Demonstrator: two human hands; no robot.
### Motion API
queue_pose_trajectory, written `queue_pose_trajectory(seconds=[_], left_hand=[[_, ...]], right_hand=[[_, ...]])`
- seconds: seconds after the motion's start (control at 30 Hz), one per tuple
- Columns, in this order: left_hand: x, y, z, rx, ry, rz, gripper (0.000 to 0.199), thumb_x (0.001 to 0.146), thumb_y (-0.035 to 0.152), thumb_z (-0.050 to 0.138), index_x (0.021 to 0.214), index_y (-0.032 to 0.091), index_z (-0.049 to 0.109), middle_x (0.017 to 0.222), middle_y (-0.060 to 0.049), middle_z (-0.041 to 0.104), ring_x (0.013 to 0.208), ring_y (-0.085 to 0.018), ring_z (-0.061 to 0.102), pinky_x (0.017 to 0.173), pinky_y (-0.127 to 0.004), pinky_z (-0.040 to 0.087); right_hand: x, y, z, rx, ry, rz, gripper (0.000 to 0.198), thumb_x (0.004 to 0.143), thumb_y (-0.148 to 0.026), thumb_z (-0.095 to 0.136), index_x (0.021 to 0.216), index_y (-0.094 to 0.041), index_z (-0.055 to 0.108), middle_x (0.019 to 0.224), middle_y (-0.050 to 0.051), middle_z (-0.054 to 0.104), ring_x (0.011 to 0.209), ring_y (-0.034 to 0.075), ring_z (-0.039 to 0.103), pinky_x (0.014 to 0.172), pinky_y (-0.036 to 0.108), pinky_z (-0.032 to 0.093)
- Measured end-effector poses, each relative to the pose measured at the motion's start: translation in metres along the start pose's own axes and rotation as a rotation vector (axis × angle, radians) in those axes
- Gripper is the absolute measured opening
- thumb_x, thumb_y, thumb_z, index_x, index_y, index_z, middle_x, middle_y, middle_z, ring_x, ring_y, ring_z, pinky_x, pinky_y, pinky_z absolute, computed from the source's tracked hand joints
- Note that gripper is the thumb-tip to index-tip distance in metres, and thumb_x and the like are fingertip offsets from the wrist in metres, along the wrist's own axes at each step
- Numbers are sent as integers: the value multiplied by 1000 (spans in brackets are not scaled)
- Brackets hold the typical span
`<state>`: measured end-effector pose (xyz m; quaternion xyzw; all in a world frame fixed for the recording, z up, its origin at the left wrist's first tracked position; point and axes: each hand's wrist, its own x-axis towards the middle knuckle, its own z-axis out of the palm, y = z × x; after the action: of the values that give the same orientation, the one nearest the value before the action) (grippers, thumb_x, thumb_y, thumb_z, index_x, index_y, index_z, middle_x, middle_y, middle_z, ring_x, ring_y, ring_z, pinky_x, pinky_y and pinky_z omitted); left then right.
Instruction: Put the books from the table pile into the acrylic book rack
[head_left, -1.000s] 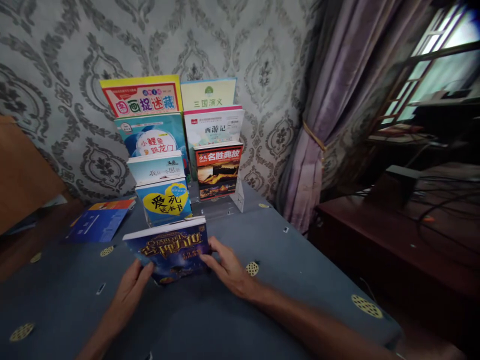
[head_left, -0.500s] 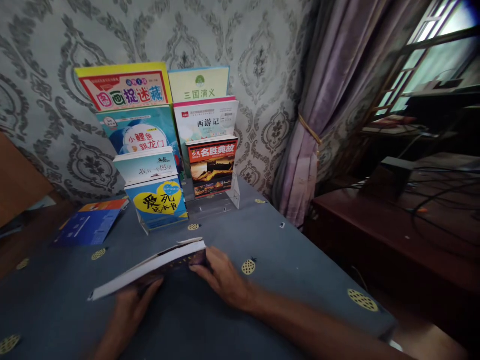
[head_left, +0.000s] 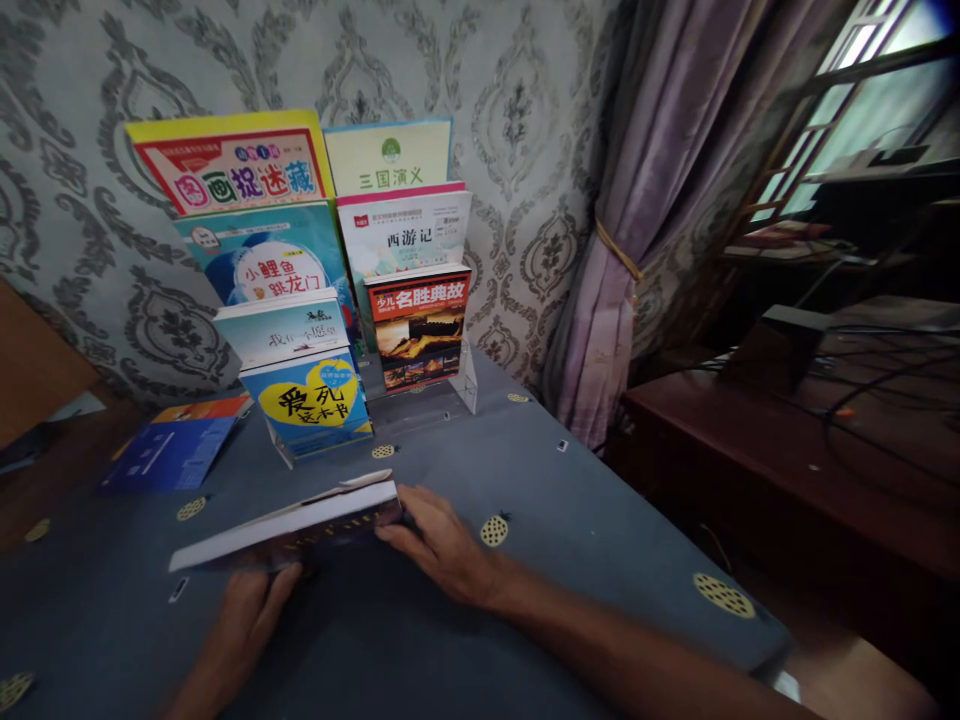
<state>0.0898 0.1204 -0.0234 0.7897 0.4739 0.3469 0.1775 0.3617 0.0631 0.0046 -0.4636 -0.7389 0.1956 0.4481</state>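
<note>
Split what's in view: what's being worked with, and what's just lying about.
Being worked with:
- dark book
- right hand, gripping it
- left hand, at its near side
- displayed books, perhaps

Apparently just around:
- blue-and-orange booklet
- tied-back curtain

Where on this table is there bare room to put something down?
The widest bare patch of table runs from the right hand and rack to the table's right edge. Another lies left of the left hand, nearer than the blue booklet. Only a narrow strip shows between the held book and the rack, which is crowded with books.
</note>
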Motion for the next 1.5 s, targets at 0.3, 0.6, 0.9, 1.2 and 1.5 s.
queue_pose_trajectory(seconds=[0.3, 0.6, 0.9, 1.2, 1.5], left_hand=[[-7, -6, 12, -51, 61, -2, 47, 92, 64, 48, 104, 26, 72, 105, -6, 76, 107, -32, 68, 94, -38, 55], [6, 3, -13, 3, 31, 117, 49, 87, 70, 56, 80, 24, 70, 77, -7, 78, 69, -26, 75, 57, -29, 58], [16, 32, -17, -42, 19, 119, 41, 94, 64, 47, 78, 26, 53, 63, 1, 68, 53, -19, 67, 49, -25, 49], [76, 97, 0, 17, 154, 312, 30, 97, 44, 47, 76, 24, 49, 64, 4, 57, 55, -14, 58, 57, -23, 43], [150, 149, 41, 125, 362, 505, 24, 105, 35, 39, 98, 20, 56, 89, -4, 67, 82, -20, 66, 74, -29, 48]], right_hand=[[24, -51, -21, 216, 160, -155, 38, 104, -51, 41, 111, -22, 65, 97, 4, 71, 89, 17, 66, 84, 32, 52], [20, -21, -11, 41, 138, -166, 41, 103, -55, 39, 107, -22, 62, 93, 6, 69, 88, 20, 63, 83, 35, 52], [13, 17, -24, 9, -76, -89, 36, 105, -51, 39, 87, -23, 53, 87, 2, 59, 80, 17, 54, 76, 30, 47], [36, 36, -65, 51, 200, -7, 26, 100, -46, 50, 96, -22, 58, 87, 1, 62, 80, 17, 57, 73, 29, 47], [78, 57, -130, -17, 470, -77, 41, 96, -59, 50, 112, -24, 61, 100, 8, 67, 92, 24, 61, 82, 39, 53]])
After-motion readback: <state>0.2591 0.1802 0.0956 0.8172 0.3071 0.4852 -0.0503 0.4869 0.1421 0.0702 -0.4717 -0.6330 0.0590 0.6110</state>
